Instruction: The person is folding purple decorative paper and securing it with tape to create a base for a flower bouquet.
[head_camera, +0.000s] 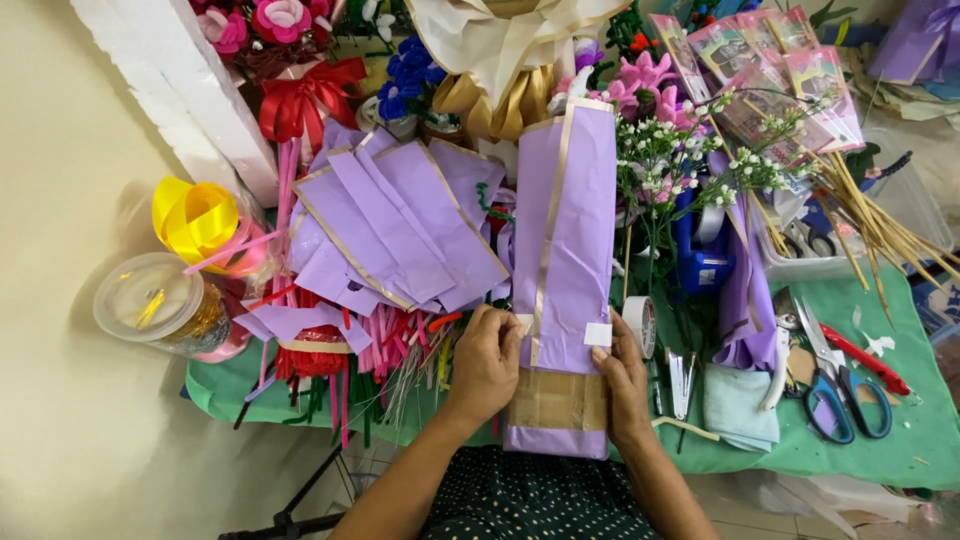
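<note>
A long folded lilac wrapping paper (566, 230) with gold edging lies lengthwise on the green table cover (930, 440), its near end banded with tan tape. My left hand (487, 362) grips its lower left edge, thumb on the paper. My right hand (625, 380) presses its lower right edge beside a small white tape square (598, 334). A roll of tape (640, 322) stands just right of my right hand.
Loose lilac sheets (400, 225) pile at the left over red and pink sticks. Yellow ribbon (195, 218) and a lidded clear tub (160, 303) sit far left. Blue scissors (845, 395), a red cutter (868, 360), a folded cloth (740, 410) and skewers (880, 225) lie right. Flowers crowd the back.
</note>
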